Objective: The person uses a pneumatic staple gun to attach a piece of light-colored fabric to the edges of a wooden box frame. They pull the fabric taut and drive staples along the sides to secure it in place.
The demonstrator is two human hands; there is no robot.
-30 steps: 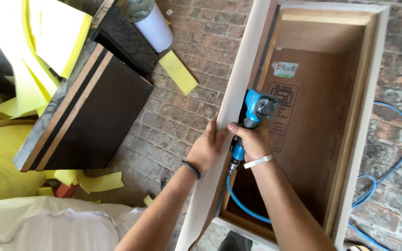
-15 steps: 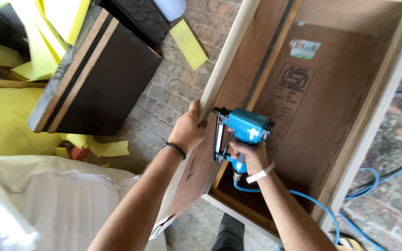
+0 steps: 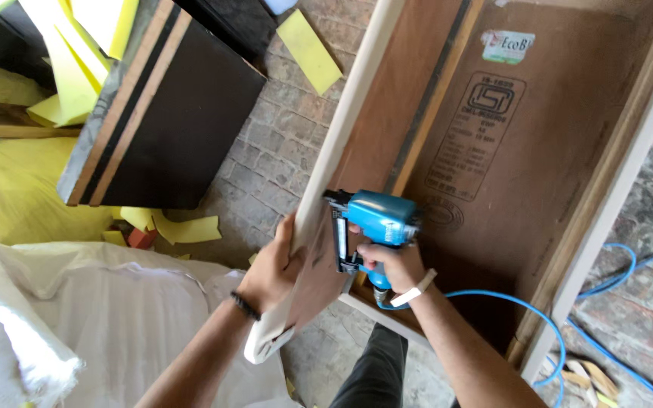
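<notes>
Head view, looking straight down: one big open plywood box frame (image 3: 493, 189) lying on the brick floor (image 3: 273, 151), one dark striped panel (image 3: 168, 113) off to the left with yellow foam scraps (image 3: 183, 227) around it, and one blue air hose (image 3: 538, 317). One blue pneumatic nail gun (image 3: 376, 227) sits inside the frame, nose against the pale side rail (image 3: 341, 128). Right hand (image 3: 391, 264) has a closed grip around the gun's handle. Left hand (image 3: 273, 268) has its grip wrapped on the rail's outer edge, just beside the gun.
</notes>
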